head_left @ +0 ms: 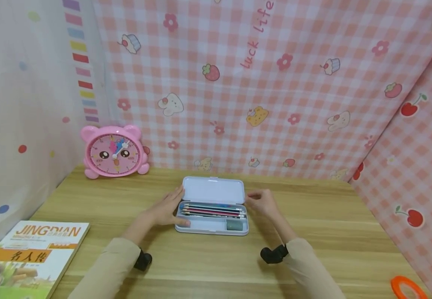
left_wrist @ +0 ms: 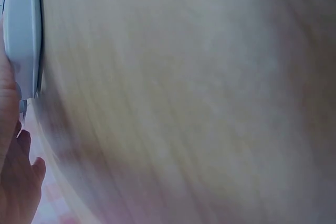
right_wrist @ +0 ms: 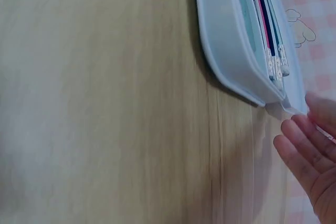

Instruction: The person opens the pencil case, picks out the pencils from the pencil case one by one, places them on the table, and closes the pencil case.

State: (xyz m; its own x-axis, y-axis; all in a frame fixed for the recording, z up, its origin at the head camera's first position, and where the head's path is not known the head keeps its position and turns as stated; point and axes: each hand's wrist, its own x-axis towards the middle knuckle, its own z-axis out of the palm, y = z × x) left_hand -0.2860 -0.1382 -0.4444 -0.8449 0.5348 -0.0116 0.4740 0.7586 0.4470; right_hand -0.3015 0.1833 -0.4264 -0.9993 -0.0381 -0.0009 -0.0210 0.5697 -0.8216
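A white pencil case (head_left: 213,227) lies with its lid up in the middle of the wooden table (head_left: 313,249). In its tray are several pencils (head_left: 213,209) and a grey eraser (head_left: 234,225). My left hand (head_left: 169,209) lies against the case's left end, fingers fairly straight, thumb on the front left corner. My right hand (head_left: 262,202) sits at the right end by the lid's corner, fingers relaxed. The right wrist view shows the case (right_wrist: 231,51) and pencils (right_wrist: 268,35), with straight fingers (right_wrist: 302,150) just beside the lid's edge. The left wrist view is blurred, showing the case's edge (left_wrist: 21,35) by my palm (left_wrist: 16,182).
A pink bear-shaped clock (head_left: 113,152) stands at the back left. A book (head_left: 32,257) lies at the front left corner. An orange ring (head_left: 406,287) sits at the front right edge. Pink checked cloth (head_left: 275,83) walls the back and right sides.
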